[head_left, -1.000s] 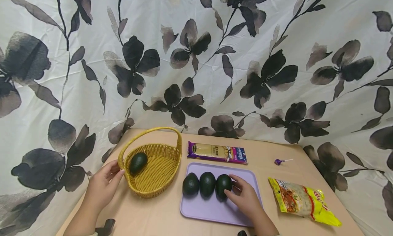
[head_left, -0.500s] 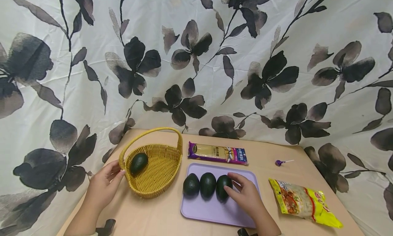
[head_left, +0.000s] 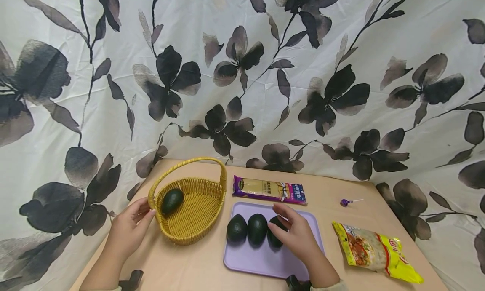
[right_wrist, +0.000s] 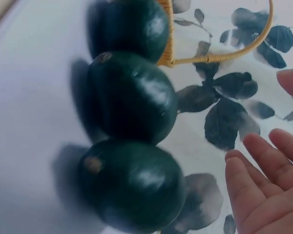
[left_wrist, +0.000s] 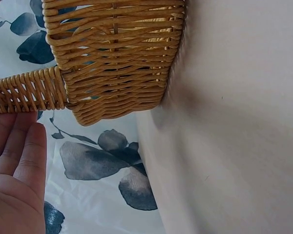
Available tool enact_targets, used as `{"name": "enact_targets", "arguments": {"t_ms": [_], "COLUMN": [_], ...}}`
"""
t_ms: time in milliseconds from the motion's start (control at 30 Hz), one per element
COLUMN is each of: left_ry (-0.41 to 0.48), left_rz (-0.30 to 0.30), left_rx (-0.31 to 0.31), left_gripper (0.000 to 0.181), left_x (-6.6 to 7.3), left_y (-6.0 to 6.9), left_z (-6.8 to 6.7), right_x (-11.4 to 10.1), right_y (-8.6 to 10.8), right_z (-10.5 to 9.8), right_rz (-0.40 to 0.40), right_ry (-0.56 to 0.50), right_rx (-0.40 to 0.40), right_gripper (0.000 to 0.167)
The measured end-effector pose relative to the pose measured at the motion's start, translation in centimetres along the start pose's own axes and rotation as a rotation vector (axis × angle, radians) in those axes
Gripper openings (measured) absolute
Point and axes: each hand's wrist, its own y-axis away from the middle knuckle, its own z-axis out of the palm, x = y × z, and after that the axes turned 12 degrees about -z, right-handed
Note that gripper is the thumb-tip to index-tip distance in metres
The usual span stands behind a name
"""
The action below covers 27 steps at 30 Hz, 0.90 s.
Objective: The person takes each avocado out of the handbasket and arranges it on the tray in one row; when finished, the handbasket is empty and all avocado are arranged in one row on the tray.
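A yellow wicker basket [head_left: 191,223] stands at the table's left with one dark green avocado [head_left: 172,201] inside. My left hand [head_left: 130,225] holds its handle [left_wrist: 27,91] near the left rim, the thumb in front and fingers behind; in the left wrist view the fingertips meet the handle's underside. On a lilac tray [head_left: 261,263] three avocados lie in a row: a left one [head_left: 236,228], a middle one [head_left: 257,229] and a right one [right_wrist: 132,187]. My right hand [head_left: 299,236] hovers over the right avocado, partly hiding it; its fingers are spread and apart from the fruit in the right wrist view.
Behind the tray lies a purple pasta packet [head_left: 269,190]. A purple lollipop [head_left: 345,202] is at the back right. Nearer on the right rests a yellow food bag [head_left: 377,251]. Floral cloth [head_left: 280,114] hangs behind the table [head_left: 182,268].
My right hand has come off the right avocado, lifting and shifting slightly left over it. The left hand stays at the basket handle. The avocados keep their places.
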Motion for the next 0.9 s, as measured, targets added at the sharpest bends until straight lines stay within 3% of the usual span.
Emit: {"name": "enact_targets", "arguments": {"t_ms": [433,700,900], "left_ry": [-0.014,0.013,0.020], "left_rz": [-0.016,0.009,0.007], "left_rx": [-0.011,-0.010,-0.018], "left_gripper": [0.035,0.036,0.037], "left_x": [0.0,-0.2,-0.4], "left_y": [0.1,0.0,0.0], "left_z": [-0.2,0.1,0.1], "right_x": [-2.2,-3.1,-3.8], "right_y": [-2.6,-4.6,-5.9], "right_z": [2.1,3.8,5.3], "right_rz": [-0.083,-0.145,-0.132], "right_ry": [-0.043,-0.068,-0.100], "right_rx": [-0.093,-0.143,-0.163], "right_gripper": [0.053,0.055,0.055]}}
